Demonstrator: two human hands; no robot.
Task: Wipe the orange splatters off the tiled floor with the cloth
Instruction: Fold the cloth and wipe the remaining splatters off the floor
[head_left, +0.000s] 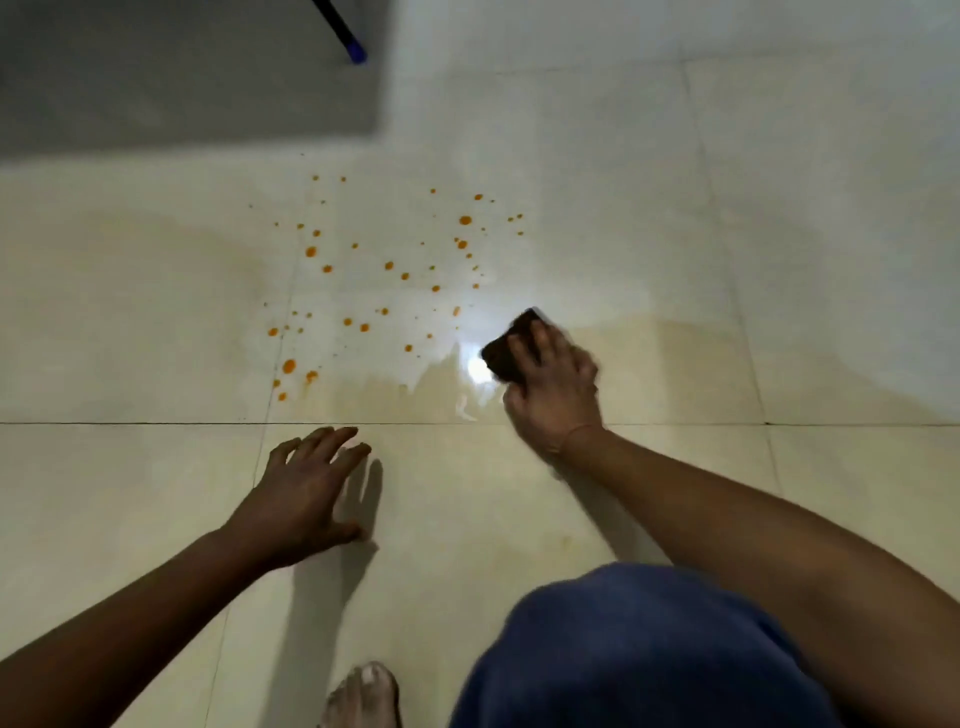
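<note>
Several orange splatters (387, 275) dot the glossy cream tiled floor (649, 208) in the middle of the head view. My right hand (553, 379) grips a dark cloth (506, 351) and presses it on the floor just right of the splatters, beside a bright light reflection and a wet streak. The hand and cloth are blurred. My left hand (306, 488) rests on the floor with fingers spread, below the splatters and just under a grout line.
A grey mat (182, 78) lies at the top left, with a dark pole with a blue tip (345, 36) over it. My knee in blue cloth (634, 649) and a bare foot (363, 696) fill the bottom edge.
</note>
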